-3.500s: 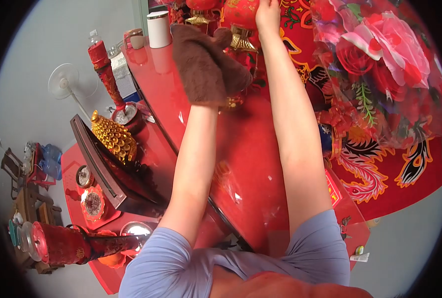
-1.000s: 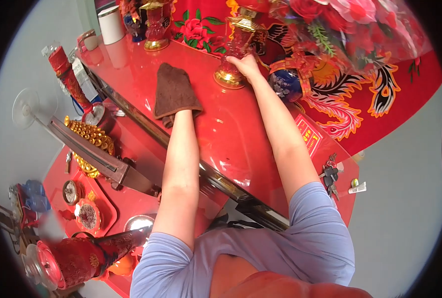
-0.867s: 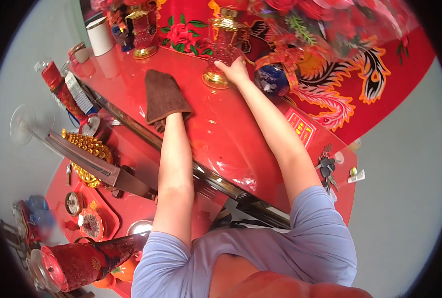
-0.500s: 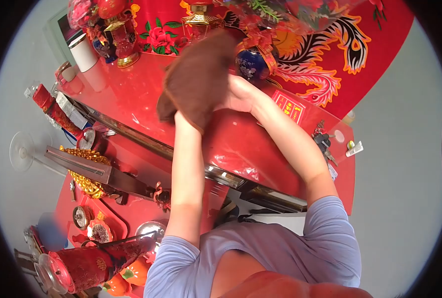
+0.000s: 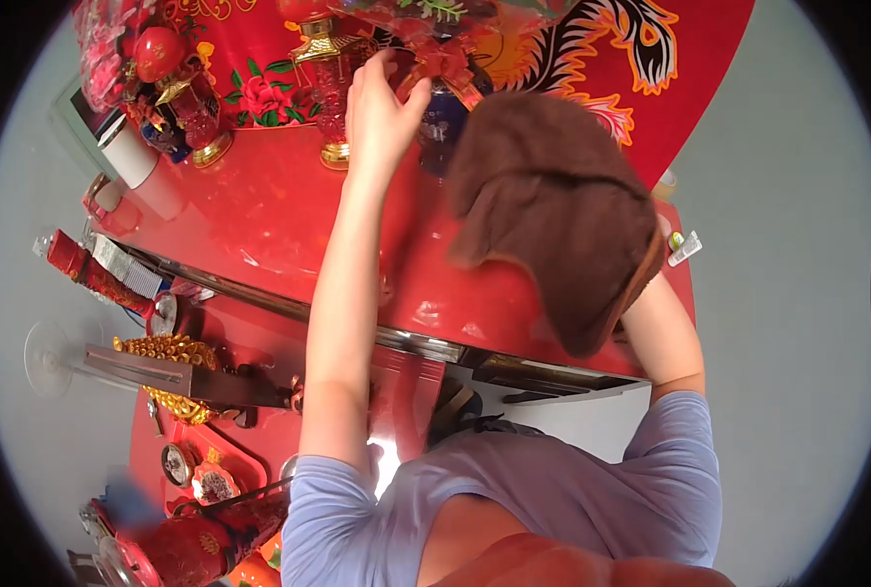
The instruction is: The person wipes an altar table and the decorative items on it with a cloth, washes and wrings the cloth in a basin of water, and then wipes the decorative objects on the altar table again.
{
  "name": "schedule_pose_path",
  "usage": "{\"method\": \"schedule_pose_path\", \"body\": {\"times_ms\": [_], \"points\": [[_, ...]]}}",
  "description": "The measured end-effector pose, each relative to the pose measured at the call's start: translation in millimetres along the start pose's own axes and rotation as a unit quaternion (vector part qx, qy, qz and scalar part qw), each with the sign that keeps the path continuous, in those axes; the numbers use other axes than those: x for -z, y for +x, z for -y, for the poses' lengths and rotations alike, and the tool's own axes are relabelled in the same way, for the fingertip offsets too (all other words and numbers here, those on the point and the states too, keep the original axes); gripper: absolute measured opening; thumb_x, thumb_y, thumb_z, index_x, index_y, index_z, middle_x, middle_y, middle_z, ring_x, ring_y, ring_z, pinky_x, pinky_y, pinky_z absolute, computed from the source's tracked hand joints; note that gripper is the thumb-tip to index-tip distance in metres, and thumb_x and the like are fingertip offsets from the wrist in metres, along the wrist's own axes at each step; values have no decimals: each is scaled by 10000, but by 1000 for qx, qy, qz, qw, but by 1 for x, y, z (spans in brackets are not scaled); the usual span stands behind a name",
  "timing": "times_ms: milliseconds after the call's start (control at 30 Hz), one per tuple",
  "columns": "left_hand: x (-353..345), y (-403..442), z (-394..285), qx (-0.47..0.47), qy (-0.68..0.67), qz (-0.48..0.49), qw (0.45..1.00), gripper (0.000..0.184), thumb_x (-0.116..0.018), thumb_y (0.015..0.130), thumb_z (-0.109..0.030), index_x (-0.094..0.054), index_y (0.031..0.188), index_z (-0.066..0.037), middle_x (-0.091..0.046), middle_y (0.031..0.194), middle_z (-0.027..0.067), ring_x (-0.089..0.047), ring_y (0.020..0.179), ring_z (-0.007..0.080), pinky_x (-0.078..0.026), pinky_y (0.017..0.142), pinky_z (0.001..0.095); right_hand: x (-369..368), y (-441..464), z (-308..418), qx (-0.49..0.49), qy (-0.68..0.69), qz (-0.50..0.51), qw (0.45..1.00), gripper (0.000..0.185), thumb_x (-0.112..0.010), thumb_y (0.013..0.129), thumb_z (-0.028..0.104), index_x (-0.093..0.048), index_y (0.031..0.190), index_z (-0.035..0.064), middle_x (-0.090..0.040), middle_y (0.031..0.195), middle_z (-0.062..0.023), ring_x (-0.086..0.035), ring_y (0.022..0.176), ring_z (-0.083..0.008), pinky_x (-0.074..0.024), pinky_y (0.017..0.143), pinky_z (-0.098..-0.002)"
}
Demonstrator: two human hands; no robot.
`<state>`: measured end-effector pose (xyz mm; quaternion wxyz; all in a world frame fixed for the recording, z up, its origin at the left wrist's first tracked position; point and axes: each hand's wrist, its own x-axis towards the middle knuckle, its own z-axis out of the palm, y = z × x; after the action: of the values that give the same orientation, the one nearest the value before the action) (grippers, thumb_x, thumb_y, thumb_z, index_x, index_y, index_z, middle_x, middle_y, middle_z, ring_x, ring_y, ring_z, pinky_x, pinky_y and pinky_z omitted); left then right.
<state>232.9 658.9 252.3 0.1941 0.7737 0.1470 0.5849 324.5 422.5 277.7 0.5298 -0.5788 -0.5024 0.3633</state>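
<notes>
My left hand (image 5: 382,122) reaches to the back of the red table, between a red and gold lamp (image 5: 333,98) and a blue vase (image 5: 442,127). Its thumb stands apart from its fingers and nothing shows in it. Whether the fingertips touch the vase's red ribbon, I cannot tell. On the right, a brown cloth (image 5: 553,215) hangs in loose folds above the tabletop. It covers my right hand, which carries it; only the forearm (image 5: 665,338) shows below.
A second lamp (image 5: 201,117) and a white cylinder (image 5: 127,152) stand at the back left. Behind the table hangs a red cloth with a phoenix pattern (image 5: 592,59). A lower red table (image 5: 269,430) at left bears a tray (image 5: 245,455) and gold ornaments (image 5: 166,349). A small tube (image 5: 686,248) lies far right.
The brown cloth has moved from between both hands to the right, with my right hand. My left hand has come off it and reached up to the lamp and vase.
</notes>
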Motion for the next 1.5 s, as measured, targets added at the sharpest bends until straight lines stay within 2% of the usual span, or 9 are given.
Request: {"method": "schedule_pose_path", "body": {"times_ms": [133,167,300,600,800,967,1267,1433,1500], "points": [[-55,27,29,17,-41,9,999,962,-843,644,-462,-423,1300,104,-572,1206,290,-581,1107,408,-495,918,437,45,28,2,121,-151,-194,962,399,-474,971,303,-545,1260,37,-602,1180,-143,-582,1115,-323,-477,958,-466],[-66,30,29,44,-77,-15,996,936,-853,603,-495,-509,1244,93,-575,1206,288,-571,1131,401,-488,931,437,53,42,-4,153,-195,-230,941,398,-476,968,300,-547,1258,36,-602,1180,-143,-582,1114,-322,-476,958,-464],[-73,48,10,59,1,-10,998,329,-814,718,-316,-724,858,-32,-713,737,78,-698,756,203,-535,742,377,70,106,-42,250,-343,-293,857,395,-486,957,288,-553,1249,32,-603,1180,-142,-582,1111,-319,-472,959,-453],[-85,43,6,72,97,-69,990,466,-802,673,-411,-682,981,-84,-694,979,133,-673,923,339,-524,789,438,53,178,-104,316,-472,-259,781,388,-507,930,262,-568,1230,23,-606,1181,-142,-582,1105,-311,-465,962,-428],[-71,40,-7,110,113,44,987,581,-780,703,-448,-610,1085,-44,-668,1003,170,-651,979,375,-514,831,462,93,243,-98,305,-492,-207,789,383,-522,913,244,-578,1216,17,-608,1182,-141,-583,1101,-306,-459,964,-412],[-72,39,-4,122,139,58,981,768,-774,713,-496,-491,1258,-35,-568,1232,225,-605,1067,421,-492,855,511,124,299,-87,270,-482,-156,819,380,-533,898,230,-586,1205,12,-610,1182,-141,-583,1098,-301,-455,966,-398],[-74,38,3,94,150,43,983,796,-762,721,-531,-477,1269,-29,-558,1251,215,-603,1068,430,-490,860,520,114,312,-98,253,-501,-135,816,375,-555,872,203,-600,1185,4,-613,1183,-140,-583,1091,-294,-447,969,-374],[-73,38,1,103,149,38,983,837,-754,715,-564,-457,1278,-22,-542,1270,217,-602,1071,438,-493,857,529,75,239,-108,269,-635,-226,688,413,-542,882,223,-589,1227,1,-598,1243,-147,-564,1145,-294,-427,1007,-376],[-75,36,2,94,148,34,984,870,-744,712,-589,-435,1293,-21,-521,1296,222,-607,1058,449,-499,844,541,65,223,-139,381,-609,-334,610,449,-519,891,254,-576,1262,7,-564,1299,-158,-512,1219,-282,-381,1054,-400]]}}
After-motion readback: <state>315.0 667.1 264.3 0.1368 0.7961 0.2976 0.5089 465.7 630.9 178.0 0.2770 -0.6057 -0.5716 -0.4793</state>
